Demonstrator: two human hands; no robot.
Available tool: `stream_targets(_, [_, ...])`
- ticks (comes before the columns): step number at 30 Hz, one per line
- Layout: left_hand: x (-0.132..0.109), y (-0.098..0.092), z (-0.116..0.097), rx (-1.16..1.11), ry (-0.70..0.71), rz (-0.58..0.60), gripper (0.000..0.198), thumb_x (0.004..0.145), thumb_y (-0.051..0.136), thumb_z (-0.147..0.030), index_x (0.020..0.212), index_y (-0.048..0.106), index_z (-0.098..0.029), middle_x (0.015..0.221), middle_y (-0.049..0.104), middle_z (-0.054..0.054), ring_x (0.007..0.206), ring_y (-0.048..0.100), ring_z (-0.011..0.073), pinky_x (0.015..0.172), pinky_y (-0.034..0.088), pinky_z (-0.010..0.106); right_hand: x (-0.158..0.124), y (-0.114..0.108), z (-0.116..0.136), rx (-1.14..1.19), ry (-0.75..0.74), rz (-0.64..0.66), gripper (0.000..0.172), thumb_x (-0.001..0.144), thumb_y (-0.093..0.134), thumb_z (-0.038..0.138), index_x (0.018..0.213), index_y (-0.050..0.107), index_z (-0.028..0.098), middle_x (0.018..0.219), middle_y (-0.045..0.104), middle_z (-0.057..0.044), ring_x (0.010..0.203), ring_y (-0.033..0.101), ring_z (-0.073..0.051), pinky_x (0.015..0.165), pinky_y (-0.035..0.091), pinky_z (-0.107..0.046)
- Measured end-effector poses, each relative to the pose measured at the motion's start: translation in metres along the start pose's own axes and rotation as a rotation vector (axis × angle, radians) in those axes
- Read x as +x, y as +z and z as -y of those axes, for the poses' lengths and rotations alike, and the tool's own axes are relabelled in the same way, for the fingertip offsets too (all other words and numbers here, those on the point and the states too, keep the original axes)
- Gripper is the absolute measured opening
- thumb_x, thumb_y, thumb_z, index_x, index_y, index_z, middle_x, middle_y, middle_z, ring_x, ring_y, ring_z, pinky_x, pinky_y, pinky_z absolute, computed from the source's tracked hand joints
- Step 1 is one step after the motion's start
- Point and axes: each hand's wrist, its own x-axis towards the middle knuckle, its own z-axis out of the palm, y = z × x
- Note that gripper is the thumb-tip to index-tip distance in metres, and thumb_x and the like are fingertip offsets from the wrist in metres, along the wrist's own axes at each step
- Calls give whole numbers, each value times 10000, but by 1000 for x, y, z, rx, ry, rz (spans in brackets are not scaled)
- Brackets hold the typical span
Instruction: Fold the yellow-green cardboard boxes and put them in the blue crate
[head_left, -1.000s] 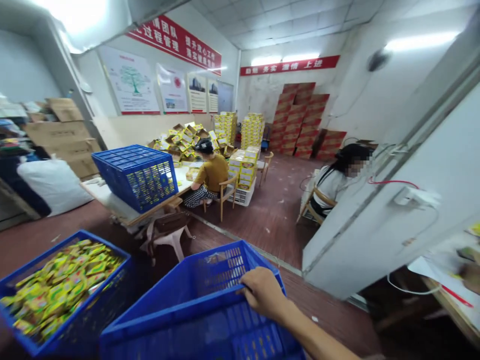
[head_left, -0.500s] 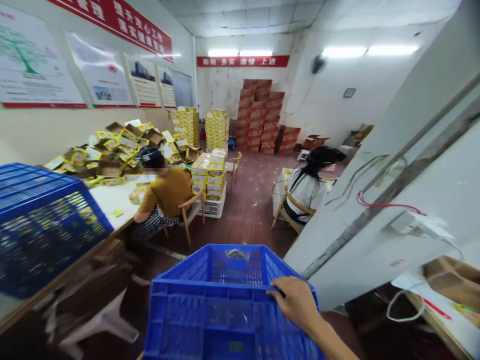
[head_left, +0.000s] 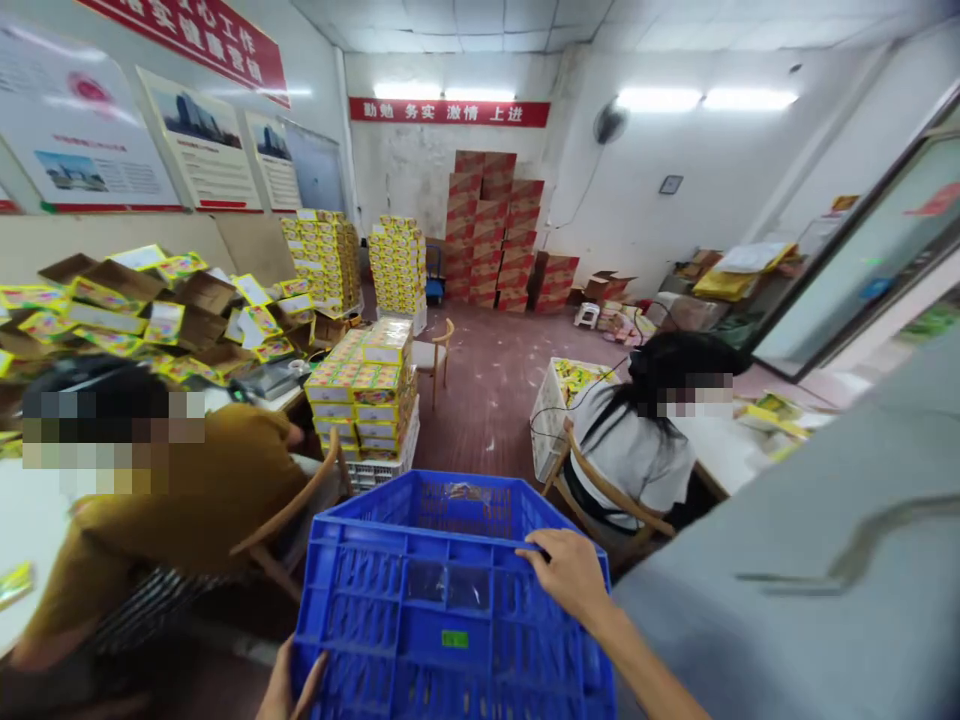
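A blue plastic crate (head_left: 450, 580) with slotted sides is carried in front of me, its near wall facing me and a small green label on it. My right hand (head_left: 568, 572) grips the top rim near the right corner, fingers curled over the edge. Low at the crate's left side, my left hand (head_left: 294, 682) holds the lower left edge, with its thumb against the near wall and the other fingers partly hidden. Through the opening only the far slotted wall shows; the crate's bottom is hidden.
Seated people flank the passage: one in a mustard shirt (head_left: 202, 490) at left, one in a white shirt (head_left: 637, 440) at right. Stacked yellow boxes (head_left: 360, 390) stand left of the floor (head_left: 480, 400). A white crate (head_left: 551, 410) and a pillar (head_left: 825, 580) are at right.
I have moved forward along the passage with the crate, so the seated people and box stacks are closer. My left hand has come into view at the crate's left side.
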Motion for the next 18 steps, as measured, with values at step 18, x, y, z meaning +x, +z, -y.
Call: stream_targets(18, [550,302,-387,176,135,13,664,589,455,-650,1042,454,-164,1072,628,156,1085,568,344,894,469,419,579,130,-380,30,204,-45,150,794,616,361,768,712,250,783,739,-1,758,674,-184,690,428,-256])
